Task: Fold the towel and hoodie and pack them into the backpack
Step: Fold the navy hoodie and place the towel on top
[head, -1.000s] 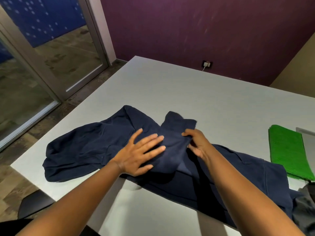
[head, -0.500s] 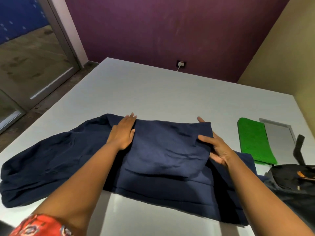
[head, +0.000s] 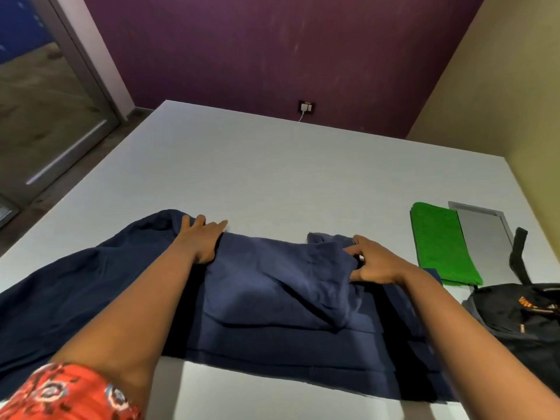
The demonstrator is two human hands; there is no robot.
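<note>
The green towel (head: 442,244) lies folded on the desk (head: 272,177) just beyond the right hand (head: 374,263), so that part looks done. The hoodie (head: 272,298) is half folded between both hands: the left hand (head: 201,239) presses flat, fingers spread; the right pinches a bunched fold. The backpack (head: 521,316), right of the right hand, holds neither item yet

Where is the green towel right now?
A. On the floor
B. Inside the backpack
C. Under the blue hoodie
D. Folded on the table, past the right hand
D: the green towel lies folded on the white table, beyond the right hand, apart from the backpack.
</note>
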